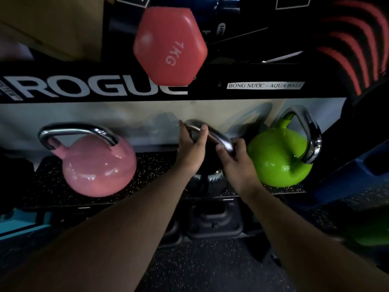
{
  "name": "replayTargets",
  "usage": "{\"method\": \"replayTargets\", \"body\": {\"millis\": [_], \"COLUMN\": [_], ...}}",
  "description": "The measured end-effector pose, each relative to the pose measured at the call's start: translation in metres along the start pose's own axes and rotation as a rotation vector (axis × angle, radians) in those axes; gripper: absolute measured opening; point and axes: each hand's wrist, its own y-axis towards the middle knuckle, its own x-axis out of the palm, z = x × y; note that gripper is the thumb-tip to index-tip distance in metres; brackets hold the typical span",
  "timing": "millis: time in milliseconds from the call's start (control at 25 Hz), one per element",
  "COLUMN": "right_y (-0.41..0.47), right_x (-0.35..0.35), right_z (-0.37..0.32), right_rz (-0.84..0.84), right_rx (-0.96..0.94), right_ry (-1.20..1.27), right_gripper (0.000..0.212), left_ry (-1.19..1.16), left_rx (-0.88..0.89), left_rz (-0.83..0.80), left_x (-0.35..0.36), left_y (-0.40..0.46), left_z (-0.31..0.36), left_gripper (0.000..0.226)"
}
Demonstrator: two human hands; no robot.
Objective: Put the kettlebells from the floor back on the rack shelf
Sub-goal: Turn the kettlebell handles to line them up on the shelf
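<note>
Right now both your hands are on the chrome handle [212, 134] of the black kettlebell [210, 180], which sits on the speckled rack shelf [157, 165] between the pink kettlebell [99, 165] and the green kettlebell [277, 157]. Your left hand [190, 148] has its fingers curled over the upper left part of the handle, thumb up beside it; your right hand [235, 163] wraps the lower right end, fingers closed round the bar. The black body is mostly hidden behind your wrists, so you cannot tell whether its base rests fully on the shelf. The pink one stands to your left with its handle upright, well apart from your hands. The green one lies just beside your right hand, its handle tipped toward the right. Above the shelf runs a black rail [210, 95] lettered ROGUE, with a small label [265, 85] to its right. A red 1KG dumbbell [170, 47] overlaps the rail's top edge. Below the shelf, dark kettlebells [214, 220] sit near the floor [210, 266].
</note>
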Motion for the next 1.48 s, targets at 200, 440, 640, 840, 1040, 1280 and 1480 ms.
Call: {"method": "replayTargets", "body": {"millis": [200,440,640,840,1040,1280,1480], "right_y": [-0.034,-0.007,-0.008,-0.010,-0.009,-0.002,-0.005], "right_x": [0.015,0.021,0.041,0.052,0.050,0.038,0.033], "right_z": [0.007,-0.005,-0.003,-0.004,-0.005,0.000,-0.003], "right_rz": [-0.032,-0.057,-0.007,-0.039,-0.051,-0.126,-0.152], "right_rx": [0.002,0.019,0.019,0.035,0.025,0.045,0.051], "right_ry": [0.122,0.283,0.417,0.507,0.544,0.576,0.610], "right_gripper": [0.015,0.039,0.041,0.041,0.041,0.041,0.042], "left_ry": [-0.036,0.026,-0.073,-0.079,0.101,0.072,0.064], "left_rx": [0.035,0.074,0.054,0.050,0.027,0.055,0.081], "left_rz": [-0.229,-0.171,-0.291,-0.260,-0.198,-0.170,-0.163], "left_x": [-0.015,-0.007,-0.014,-0.014,-0.009,-0.002,-0.002], "left_y": [0.015,0.000,0.004,0.011,0.018,0.022,0.022], "left_z": [0.003,-0.008,0.014,0.009,-0.006,-0.012,-0.013], "left_gripper": [0.074,0.066,0.052,0.054,0.050,0.046,0.045]}}
